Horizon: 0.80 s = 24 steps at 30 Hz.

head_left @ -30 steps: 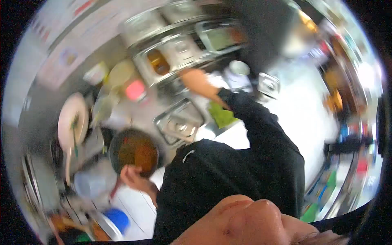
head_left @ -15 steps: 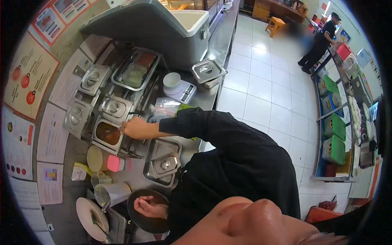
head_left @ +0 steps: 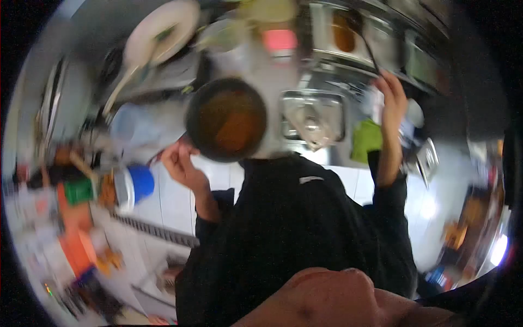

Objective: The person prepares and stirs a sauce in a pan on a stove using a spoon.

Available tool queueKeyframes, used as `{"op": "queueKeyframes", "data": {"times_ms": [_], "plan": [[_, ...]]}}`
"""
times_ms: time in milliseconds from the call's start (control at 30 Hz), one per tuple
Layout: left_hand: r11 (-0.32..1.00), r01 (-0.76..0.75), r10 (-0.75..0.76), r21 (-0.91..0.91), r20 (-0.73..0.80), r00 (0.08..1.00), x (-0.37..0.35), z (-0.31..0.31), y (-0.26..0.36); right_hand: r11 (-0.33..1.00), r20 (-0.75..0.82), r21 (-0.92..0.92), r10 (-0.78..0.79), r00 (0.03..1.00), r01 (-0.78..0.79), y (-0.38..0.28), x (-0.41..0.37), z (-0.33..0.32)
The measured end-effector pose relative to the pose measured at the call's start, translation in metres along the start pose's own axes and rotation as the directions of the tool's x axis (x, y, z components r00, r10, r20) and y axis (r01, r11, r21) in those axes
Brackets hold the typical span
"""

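Note:
My left hand [head_left: 185,166] is closed around the handle of a dark frying pan [head_left: 199,120], whose reddish end sticks out past the fingers. An orange-brown patch that looks like sauce [head_left: 237,131] shows in the pan. My right hand [head_left: 392,101] grips the long black handle of a ladle [head_left: 369,52]. The ladle slants up to a steel container of orange-brown sauce [head_left: 344,34]; blur hides its far end. Between the hands lies a steel tray [head_left: 286,131] with a steel lid [head_left: 309,124] in it.
A pale oval plate [head_left: 182,16] with a green-handled utensil sits at the upper left. A pink-lidded box [head_left: 280,41] stands near the sauce container. A green packet [head_left: 366,140] lies by my right forearm. A blue-and-white tub [head_left: 140,185] is at the left.
My view has swung round and blurred. My left hand, loosely curled over the pan before, now holds its handle. The right hand has drawn back along the ladle. An orange-brown patch shows in the pan.

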<state>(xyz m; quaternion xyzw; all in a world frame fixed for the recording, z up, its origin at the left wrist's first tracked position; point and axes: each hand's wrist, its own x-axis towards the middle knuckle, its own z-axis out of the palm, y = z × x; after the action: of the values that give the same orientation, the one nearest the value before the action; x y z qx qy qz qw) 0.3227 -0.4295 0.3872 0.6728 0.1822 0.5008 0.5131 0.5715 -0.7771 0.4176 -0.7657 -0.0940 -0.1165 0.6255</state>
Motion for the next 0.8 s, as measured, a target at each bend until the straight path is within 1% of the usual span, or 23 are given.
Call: {"op": "queueKeyframes", "data": {"times_ms": [33, 67, 100, 133, 167, 200, 233, 267, 300, 333, 367, 400, 433, 467, 500, 533, 600, 633, 667, 700, 733, 800], "plan": [[0.999, 0.053, -0.053, 0.011, -0.058, 0.997, 0.009, -0.024, -0.009, 0.997, 0.139, 0.004, 0.076, 0.987, -0.077, 0.001, -0.013, 0.006], [0.993, 0.091, -0.082, 0.077, -0.114, 0.990, 0.019, -0.046, -0.025, 0.989, 0.253, -0.020, 0.149, 0.956, -0.149, 0.001, -0.029, 0.017], [0.976, 0.104, -0.084, 0.190, -0.112, 0.990, 0.029, -0.064, -0.036, 0.974, 0.382, -0.064, 0.227, 0.896, -0.219, -0.002, -0.046, 0.036], [0.879, 0.008, -0.005, 0.477, -0.007, 1.000, 0.043, -0.080, -0.047, 0.951, 0.486, -0.128, 0.306, 0.818, -0.280, -0.004, -0.061, 0.059], [0.842, 0.045, -0.127, 0.537, 0.116, 0.985, 0.054, -0.095, -0.061, 0.962, 0.558, -0.173, 0.274, 0.783, -0.213, 0.003, -0.078, 0.089], [0.723, 0.101, -0.341, 0.684, 0.225, 0.913, 0.063, -0.108, -0.067, 0.966, 0.614, -0.215, 0.249, 0.749, -0.144, 0.001, -0.101, 0.110], [0.639, -0.166, -0.234, 0.751, 0.395, 0.888, 0.073, -0.121, -0.084, 0.939, 0.654, -0.328, 0.305, 0.692, -0.104, -0.018, -0.116, 0.140], [0.513, -0.428, -0.150, 0.744, 0.569, 0.808, 0.079, -0.132, -0.102, 0.901, 0.681, -0.431, 0.363, 0.636, -0.053, -0.032, -0.126, 0.168], [0.517, -0.426, -0.158, 0.743, 0.571, 0.805, 0.079, -0.143, -0.117, 0.897, 0.679, -0.438, 0.373, 0.633, -0.058, -0.026, -0.135, 0.189], [0.398, -0.537, -0.153, 0.744, 0.631, 0.761, 0.077, -0.151, -0.134, 0.838, 0.637, -0.528, 0.284, 0.716, 0.137, -0.009, -0.149, 0.213], [0.277, -0.639, -0.155, 0.718, 0.689, 0.708, 0.078, -0.158, -0.144, 0.725, 0.605, -0.615, 0.181, 0.775, 0.310, -0.003, -0.161, 0.229], [0.294, -0.645, -0.154, 0.705, 0.701, 0.697, 0.084, -0.161, -0.150, 0.715, 0.591, -0.632, 0.194, 0.783, 0.299, -0.013, -0.168, 0.239], [0.406, -0.571, -0.319, 0.713, 0.697, 0.643, 0.086, -0.163, -0.153, 0.621, 0.574, -0.718, 0.273, 0.772, 0.315, -0.025, -0.174, 0.244], [0.503, -0.474, -0.470, 0.722, 0.689, 0.551, 0.089, -0.165, -0.158, 0.511, 0.546, -0.793, 0.353, 0.760, 0.332, -0.034, -0.181, 0.248], [0.564, -0.470, -0.441, 0.679, 0.729, 0.523, 0.093, -0.165, -0.163, 0.463, 0.538, -0.815, 0.377, 0.754, 0.350, -0.034, -0.191, 0.249], [0.589, -0.466, -0.435, 0.660, 0.745, 0.505, 0.094, -0.167, -0.167, 0.439, 0.516, -0.833, 0.393, 0.761, 0.338, -0.034, -0.203, 0.252], [0.673, -0.378, -0.483, 0.636, 0.764, 0.427, 0.100, -0.166, -0.172, 0.296, 0.461, -0.887, 0.509, 0.727, 0.356, -0.033, -0.223, 0.264], [0.729, -0.351, -0.430, 0.587, 0.792, 0.432, 0.103, -0.167, -0.172, 0.272, 0.425, -0.905, 0.560, 0.711, 0.327, -0.026, -0.232, 0.271], [0.741, -0.353, -0.447, 0.571, 0.812, 0.375, 0.110, -0.167, -0.167, 0.261, 0.419, -0.907, 0.627, 0.657, 0.329, -0.030, -0.234, 0.280], [0.805, -0.331, -0.373, 0.492, 0.854, 0.363, 0.112, -0.164, -0.167, 0.345, 0.413, -0.906, 0.602, 0.683, 0.244, -0.028, -0.238, 0.286], [0.763, -0.383, -0.431, 0.520, 0.852, 0.298, 0.115, -0.161, -0.172, 0.289, 0.404, -0.913, 0.530, 0.745, 0.289, -0.026, -0.246, 0.295], [0.771, -0.393, -0.470, 0.501, 0.864, 0.181, 0.120, -0.157, -0.180, 0.329, 0.382, -0.915, 0.520, 0.764, 0.233, -0.020, -0.252, 0.308]]}}
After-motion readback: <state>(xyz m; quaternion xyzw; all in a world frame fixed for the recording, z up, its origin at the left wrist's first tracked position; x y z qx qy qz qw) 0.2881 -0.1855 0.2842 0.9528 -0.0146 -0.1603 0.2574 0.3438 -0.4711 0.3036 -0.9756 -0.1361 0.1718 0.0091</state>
